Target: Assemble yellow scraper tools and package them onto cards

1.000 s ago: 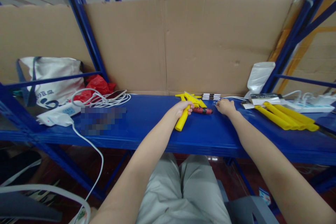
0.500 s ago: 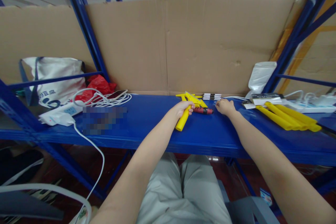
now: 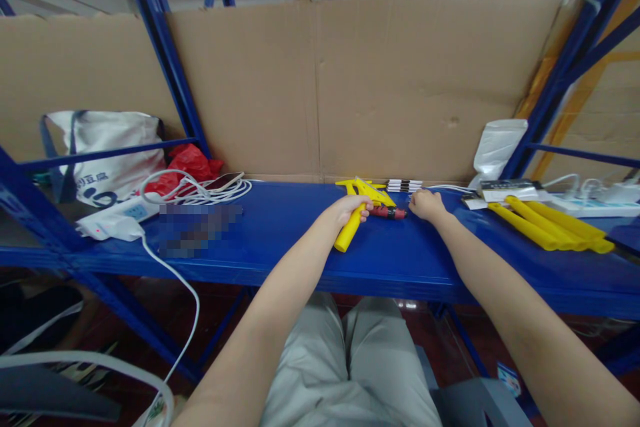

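Note:
My left hand [image 3: 356, 208] is wrapped round a yellow tube-shaped handle [image 3: 347, 237], its near end tilted toward me over the blue shelf. Just beyond those fingers lie flat yellow plastic parts [image 3: 373, 191]; whether they join the handle I cannot tell. A dark red tool with a black band, resembling a small electric screwdriver [image 3: 389, 212], lies right of my left hand. Close to its right end, my right hand [image 3: 425, 203] rests low at the shelf with its fingers closed together. Whatever those fingertips hold is too small or hidden to make out.
Several yellow handles [image 3: 555, 227] lie at the right beside silver-and-black packs [image 3: 510, 190]. White-and-black strips [image 3: 404, 185] sit behind my right hand. At left are a power strip [image 3: 117, 219], coiled white cable [image 3: 215, 192] and cloth bag [image 3: 107, 153]. Cardboard [image 3: 400, 87] walls the back.
Very little differs. My right hand has shifted slightly left, toward the red tool. My left hand keeps its hold on the yellow handle, and the whole view has moved a touch.

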Tool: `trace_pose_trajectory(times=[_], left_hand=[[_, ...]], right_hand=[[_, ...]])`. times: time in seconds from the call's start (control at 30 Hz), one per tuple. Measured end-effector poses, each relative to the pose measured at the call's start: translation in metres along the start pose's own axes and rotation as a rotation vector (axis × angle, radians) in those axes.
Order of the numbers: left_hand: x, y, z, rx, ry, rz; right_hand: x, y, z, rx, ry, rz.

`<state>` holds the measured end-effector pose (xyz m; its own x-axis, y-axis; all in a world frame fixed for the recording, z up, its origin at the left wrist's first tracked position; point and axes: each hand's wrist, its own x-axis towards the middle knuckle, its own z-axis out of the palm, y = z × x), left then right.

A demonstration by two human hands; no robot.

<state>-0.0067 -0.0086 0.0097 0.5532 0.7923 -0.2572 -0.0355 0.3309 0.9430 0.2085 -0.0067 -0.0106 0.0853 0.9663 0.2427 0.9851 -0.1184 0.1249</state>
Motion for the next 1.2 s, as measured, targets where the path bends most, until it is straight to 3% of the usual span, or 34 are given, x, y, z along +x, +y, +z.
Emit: trace_pose_trajectory(times=[0.2, 0.43, 0.67, 1.2], left_hand=[[0.0, 0.0, 0.0, -0.004, -0.014, 0.001], [-0.008, 0.002, 0.006, 0.027, 0.0, 0.005], [-0.013, 0.005, 0.01, 0.085, -0.001, 0.011], [-0.013, 0.006, 0.01, 0.092, -0.01, 0.013]], right_hand=[[0.006, 0.002, 0.005, 0.106, 0.114, -0.023], [0.012, -0.012, 0.001, 0.748, 0.39, -0.287], [0.004, -0.036, -0.005, 0.975, 0.373, -0.467], [0.0, -0.038, -0.006, 0.986, 0.333, -0.332]])
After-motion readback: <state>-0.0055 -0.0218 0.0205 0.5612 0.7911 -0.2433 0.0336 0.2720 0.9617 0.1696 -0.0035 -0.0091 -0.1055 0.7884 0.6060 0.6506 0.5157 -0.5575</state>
